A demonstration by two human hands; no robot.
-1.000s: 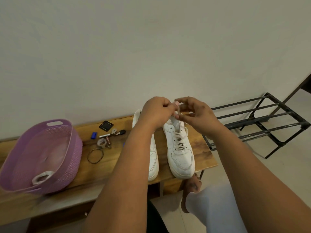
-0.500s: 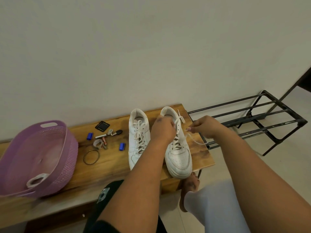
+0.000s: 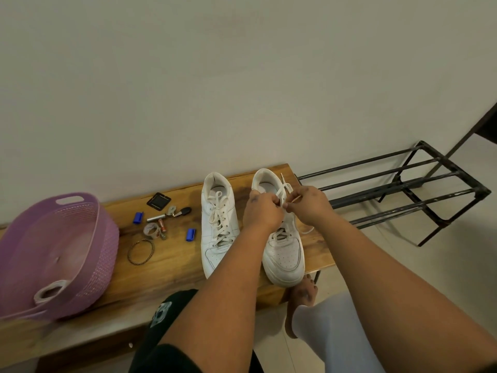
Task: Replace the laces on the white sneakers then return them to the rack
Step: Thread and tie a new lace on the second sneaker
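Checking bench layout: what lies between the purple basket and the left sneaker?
In the head view, between basket and sneaker: a bangle, two blue clips, keys.

light: soft, even, dimmish | shadows: faint | edges: wide-angle bowing | blur: perhaps slight

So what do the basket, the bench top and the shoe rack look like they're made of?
Basket: likely moulded plastic, matte lilac, with a perforated weave-pattern wall and cut-out handles. Bench top: wood or wood-look laminate, with warm brown grain and a slight sheen. Shoe rack: probably metal, thin black bars with pale scuffs in the finish.
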